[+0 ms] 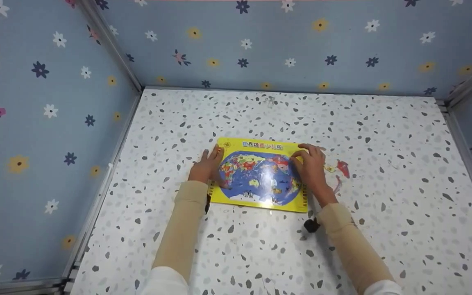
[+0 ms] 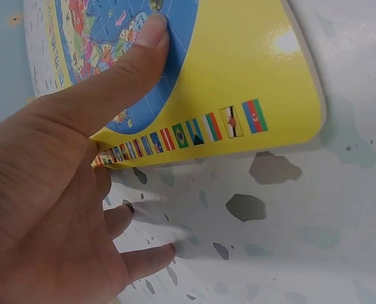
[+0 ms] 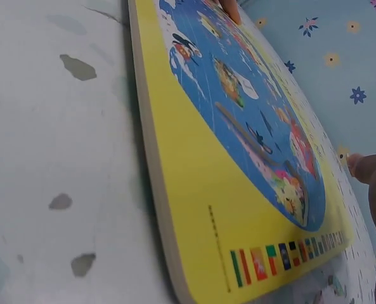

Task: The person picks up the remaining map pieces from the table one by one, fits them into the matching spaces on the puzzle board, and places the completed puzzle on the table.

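A yellow world map puzzle board (image 1: 256, 207) with a blue oval map lies flat on the speckled table. My left hand (image 1: 207, 168) is at its left edge. In the left wrist view the thumb (image 2: 127, 69) rests straight on the blue map, while the other fingers spread loosely beside the edge, some near the tabletop. My right hand (image 1: 312, 166) is over the board's upper right part, fingers bent toward the map. Whether its fingertips pinch anything is hidden. In the right wrist view only one finger (image 3: 371, 168) of it shows, beyond the row of flags.
Just right of the board lie a red piece (image 1: 343, 168), a small yellow piece (image 1: 330, 168) and a thin pinkish piece (image 1: 337, 184). Flower-patterned blue panels (image 1: 277, 45) stand around the table at the back and sides.
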{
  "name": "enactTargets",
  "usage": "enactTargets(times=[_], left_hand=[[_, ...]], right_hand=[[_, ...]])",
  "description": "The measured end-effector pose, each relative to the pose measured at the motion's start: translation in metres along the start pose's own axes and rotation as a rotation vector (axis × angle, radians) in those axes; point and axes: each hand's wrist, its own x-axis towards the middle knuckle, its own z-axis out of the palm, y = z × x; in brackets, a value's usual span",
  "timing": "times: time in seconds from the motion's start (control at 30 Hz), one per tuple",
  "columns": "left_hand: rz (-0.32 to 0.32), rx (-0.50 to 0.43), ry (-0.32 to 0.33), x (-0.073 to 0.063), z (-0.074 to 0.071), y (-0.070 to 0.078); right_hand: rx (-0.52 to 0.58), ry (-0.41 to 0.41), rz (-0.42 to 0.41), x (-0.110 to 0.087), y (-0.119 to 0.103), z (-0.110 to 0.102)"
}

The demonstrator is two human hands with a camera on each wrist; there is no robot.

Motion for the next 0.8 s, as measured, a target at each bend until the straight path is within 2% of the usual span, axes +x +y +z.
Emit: enactTargets(times=[0.47, 0.8], left_hand=[[0.000, 0.005, -0.003, 0.000, 0.000, -0.002], [0.011, 0.009, -0.003, 0.000, -0.001, 0.000]], right_hand=[[0.051, 0.008, -0.087, 0.009, -0.018, 0.019], [0.035, -0.033, -0.112, 0.009, -0.029, 0.036]])
